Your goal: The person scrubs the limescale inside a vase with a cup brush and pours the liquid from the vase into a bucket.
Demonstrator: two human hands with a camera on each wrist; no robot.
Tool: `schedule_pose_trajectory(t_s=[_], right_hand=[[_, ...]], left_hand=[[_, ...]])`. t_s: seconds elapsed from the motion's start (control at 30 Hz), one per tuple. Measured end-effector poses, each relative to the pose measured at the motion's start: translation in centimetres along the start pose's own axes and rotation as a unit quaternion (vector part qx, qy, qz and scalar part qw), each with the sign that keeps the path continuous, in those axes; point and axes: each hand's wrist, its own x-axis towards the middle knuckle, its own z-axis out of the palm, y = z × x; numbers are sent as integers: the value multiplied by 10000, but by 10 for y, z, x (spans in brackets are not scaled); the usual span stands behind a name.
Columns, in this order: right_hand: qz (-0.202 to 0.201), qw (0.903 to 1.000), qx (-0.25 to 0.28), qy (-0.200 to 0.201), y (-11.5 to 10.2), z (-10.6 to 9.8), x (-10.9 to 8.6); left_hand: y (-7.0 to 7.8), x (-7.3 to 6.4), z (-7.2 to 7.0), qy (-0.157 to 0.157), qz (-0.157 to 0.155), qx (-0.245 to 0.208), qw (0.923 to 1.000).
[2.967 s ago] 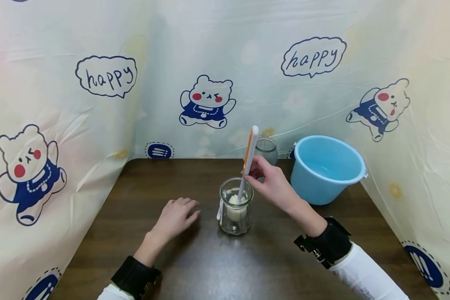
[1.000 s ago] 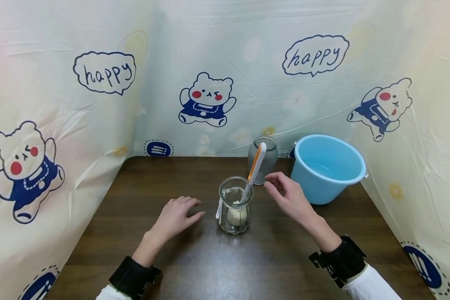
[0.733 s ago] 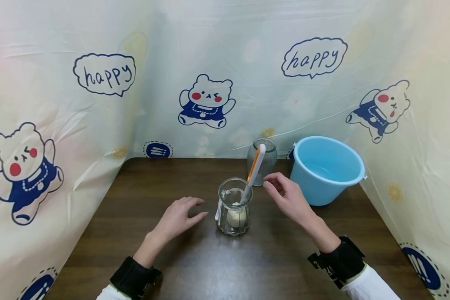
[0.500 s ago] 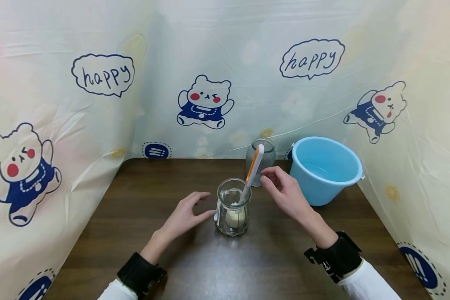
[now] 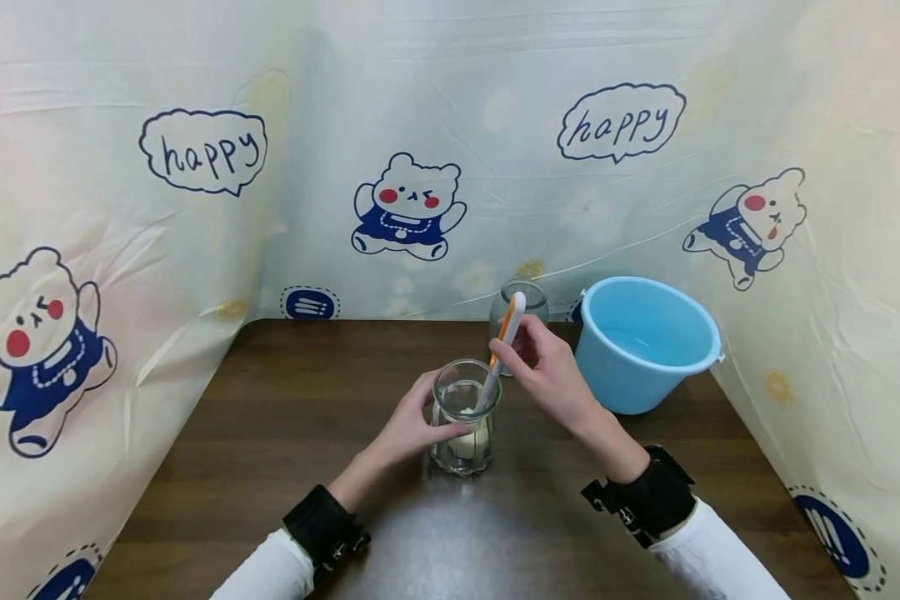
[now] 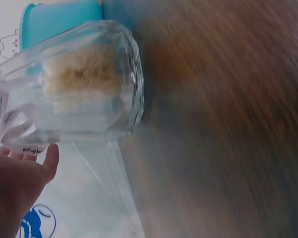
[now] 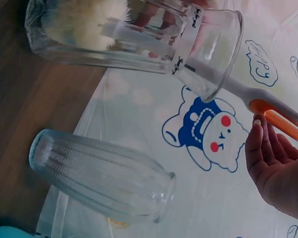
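A clear glass jar with a ribbon round its neck stands upright on the table. My left hand holds it by the neck, thumb across the front, other fingers partly hidden behind. A bottle brush with a white and orange handle leans out of the jar's mouth toward the right. Its pale bushy head is inside, low in the jar, as the right wrist view shows. My right hand pinches the handle just above the rim; the thumb is hidden in the right wrist view.
Behind my right hand stands a second, ribbed glass vase, partly covered in the head view. A light blue bucket is at the back right of the brown table. A printed curtain hangs around the table's back and sides.
The right hand let go of the brush, drew back right, then returned to its handle. My left hand moved right from the table onto the jar's neck.
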Motion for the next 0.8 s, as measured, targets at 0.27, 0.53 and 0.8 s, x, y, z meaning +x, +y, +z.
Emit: schedule_pose_trajectory(t_s=[0.27,0.53,0.8], right_hand=[[-97,9999,-112,-57,-10,9,3],[-278,9988,-354,-187,-5,11,7],[-339,9981,-441,-272,-17,10,12]], left_hand=[[12,-1,11,107,-245,-156,9995],[28,2,10,105,-446,-196,9988],[33,2,4,-48,-554,-257,9981]])
